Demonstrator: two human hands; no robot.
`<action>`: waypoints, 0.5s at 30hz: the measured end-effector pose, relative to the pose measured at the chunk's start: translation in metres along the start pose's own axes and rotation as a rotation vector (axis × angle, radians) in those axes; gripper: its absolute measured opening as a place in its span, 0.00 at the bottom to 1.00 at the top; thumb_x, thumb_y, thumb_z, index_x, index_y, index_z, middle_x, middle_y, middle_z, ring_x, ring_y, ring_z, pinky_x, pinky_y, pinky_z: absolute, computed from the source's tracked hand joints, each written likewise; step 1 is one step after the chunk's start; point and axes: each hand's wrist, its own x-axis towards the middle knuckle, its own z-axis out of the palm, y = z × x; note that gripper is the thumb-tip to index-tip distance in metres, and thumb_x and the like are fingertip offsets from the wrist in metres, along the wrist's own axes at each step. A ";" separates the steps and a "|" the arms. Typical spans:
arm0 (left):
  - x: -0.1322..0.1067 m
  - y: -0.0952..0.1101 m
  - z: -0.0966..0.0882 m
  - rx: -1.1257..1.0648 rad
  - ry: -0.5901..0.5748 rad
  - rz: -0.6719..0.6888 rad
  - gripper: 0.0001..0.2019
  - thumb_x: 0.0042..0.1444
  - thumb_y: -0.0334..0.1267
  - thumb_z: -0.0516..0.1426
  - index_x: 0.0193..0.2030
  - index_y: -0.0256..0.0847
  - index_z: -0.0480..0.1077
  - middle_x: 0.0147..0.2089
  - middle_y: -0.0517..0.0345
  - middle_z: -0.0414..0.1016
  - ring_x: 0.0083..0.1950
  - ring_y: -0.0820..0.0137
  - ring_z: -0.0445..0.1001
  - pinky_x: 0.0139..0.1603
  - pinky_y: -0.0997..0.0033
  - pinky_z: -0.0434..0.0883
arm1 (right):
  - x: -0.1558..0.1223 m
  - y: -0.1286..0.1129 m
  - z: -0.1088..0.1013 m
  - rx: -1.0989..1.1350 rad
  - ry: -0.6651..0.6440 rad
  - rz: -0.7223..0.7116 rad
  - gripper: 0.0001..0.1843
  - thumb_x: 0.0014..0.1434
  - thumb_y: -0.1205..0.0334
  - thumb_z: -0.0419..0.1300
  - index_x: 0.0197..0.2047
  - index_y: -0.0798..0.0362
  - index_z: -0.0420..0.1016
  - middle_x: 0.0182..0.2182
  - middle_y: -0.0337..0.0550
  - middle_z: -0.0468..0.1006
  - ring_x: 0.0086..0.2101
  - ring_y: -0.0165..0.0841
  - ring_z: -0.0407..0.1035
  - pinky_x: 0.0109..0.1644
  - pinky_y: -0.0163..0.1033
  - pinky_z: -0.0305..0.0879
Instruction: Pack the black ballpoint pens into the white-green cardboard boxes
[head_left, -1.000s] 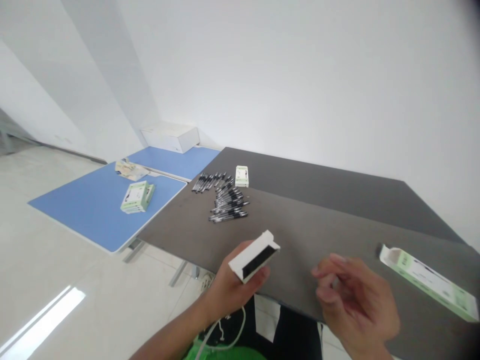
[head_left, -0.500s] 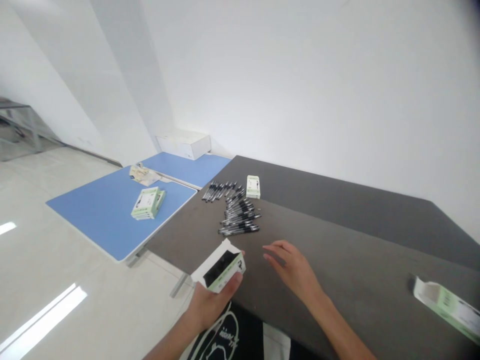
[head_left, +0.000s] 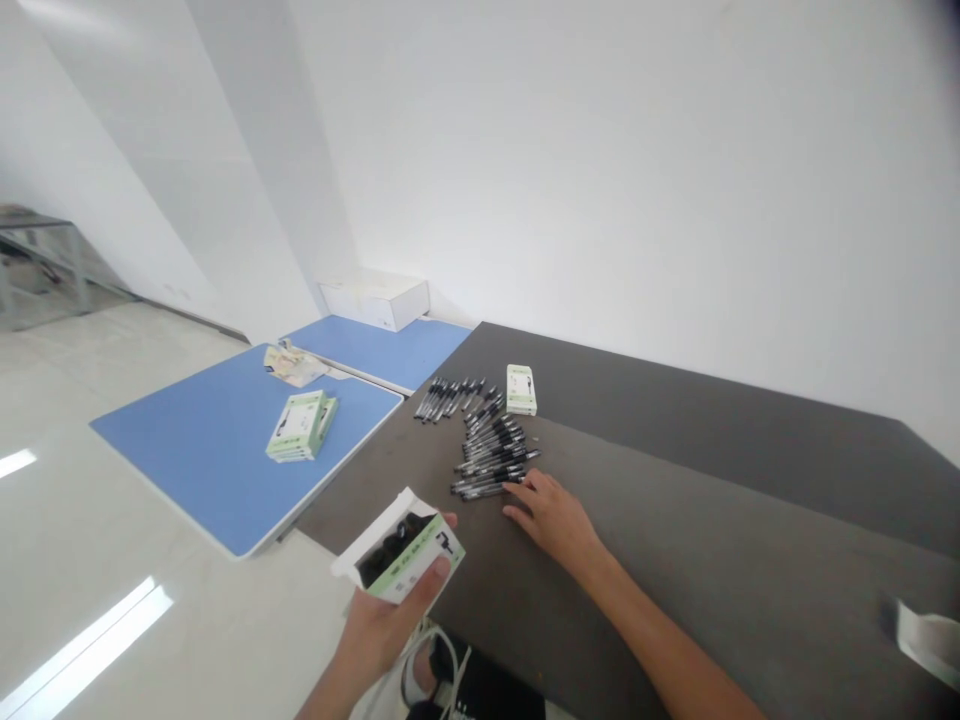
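The left hand point(head_left: 379, 635) grips an open white-and-green box point(head_left: 397, 550) from below. The right hand point(head_left: 551, 518) rests open on the dark table point(head_left: 712, 480), its fingertips just beside a loose pile of black pens point(head_left: 487, 455).

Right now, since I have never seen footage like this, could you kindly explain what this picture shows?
This picture comes from a camera worn on a person's head, looking forward and down at their two bare hands. The left hand holds an open white-and-green cardboard box with dark contents. The right hand rests on a dark grey table, its fingers beside a pile of slim black-and-clear pens. A small white-and-green box lies just past the pens.
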 end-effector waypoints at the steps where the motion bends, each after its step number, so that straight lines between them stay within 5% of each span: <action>1: 0.001 0.000 0.001 -0.005 -0.016 -0.009 0.30 0.59 0.63 0.64 0.59 0.45 0.77 0.60 0.47 0.83 0.61 0.51 0.81 0.66 0.51 0.76 | 0.000 0.001 -0.001 -0.004 -0.015 0.005 0.19 0.69 0.58 0.66 0.62 0.46 0.80 0.48 0.48 0.79 0.47 0.41 0.76 0.50 0.43 0.77; 10: -0.004 0.003 0.016 -0.037 -0.153 0.001 0.29 0.59 0.63 0.64 0.57 0.44 0.79 0.59 0.47 0.84 0.58 0.51 0.81 0.66 0.51 0.74 | 0.007 -0.006 -0.016 0.025 -0.128 0.033 0.07 0.70 0.60 0.66 0.49 0.52 0.81 0.48 0.45 0.80 0.50 0.41 0.75 0.53 0.50 0.75; 15: -0.004 -0.003 0.019 -0.014 -0.287 0.014 0.29 0.62 0.62 0.62 0.61 0.45 0.78 0.62 0.45 0.82 0.62 0.49 0.79 0.70 0.47 0.70 | 0.002 -0.005 -0.029 0.150 -0.089 0.063 0.02 0.66 0.65 0.68 0.40 0.54 0.81 0.48 0.48 0.82 0.56 0.46 0.73 0.61 0.56 0.70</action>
